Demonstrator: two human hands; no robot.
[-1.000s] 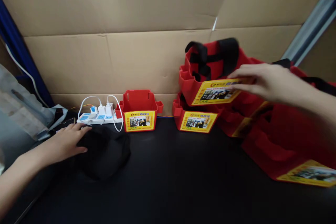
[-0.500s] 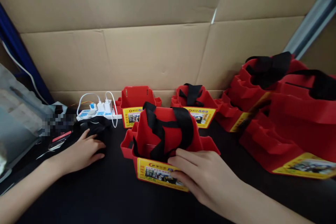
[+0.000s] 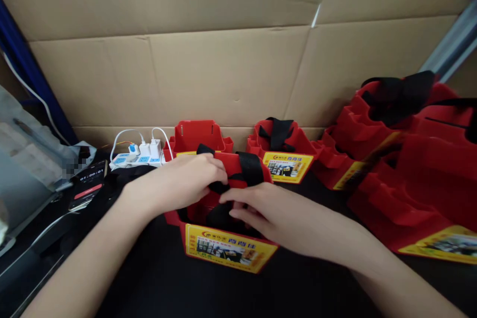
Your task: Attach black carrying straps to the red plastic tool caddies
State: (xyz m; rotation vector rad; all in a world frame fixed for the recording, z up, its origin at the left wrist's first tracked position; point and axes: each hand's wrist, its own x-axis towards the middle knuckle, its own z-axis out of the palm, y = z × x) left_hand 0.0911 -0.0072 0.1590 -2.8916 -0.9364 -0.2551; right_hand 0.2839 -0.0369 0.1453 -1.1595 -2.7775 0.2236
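A red tool bag (image 3: 227, 248) with a yellow label stands on the black table in front of me. Black straps (image 3: 250, 169) lie across its open top. My left hand (image 3: 179, 184) reaches over the bag's left side, its fingers closed on a black strap. My right hand (image 3: 261, 211) comes in from the right, fingers curled into the bag's opening and touching the black strap there. Both hands meet over the middle of the bag.
Two more red bags (image 3: 197, 134) (image 3: 285, 156) stand against the cardboard wall (image 3: 223, 74). A pile of red bags (image 3: 406, 159) fills the right. A white power strip (image 3: 137, 156) with chargers and a phone (image 3: 87, 184) lie at the left.
My left hand left the black cloth at the left and came onto the bag's strap. My right hand moved from the label up into the bag's opening.
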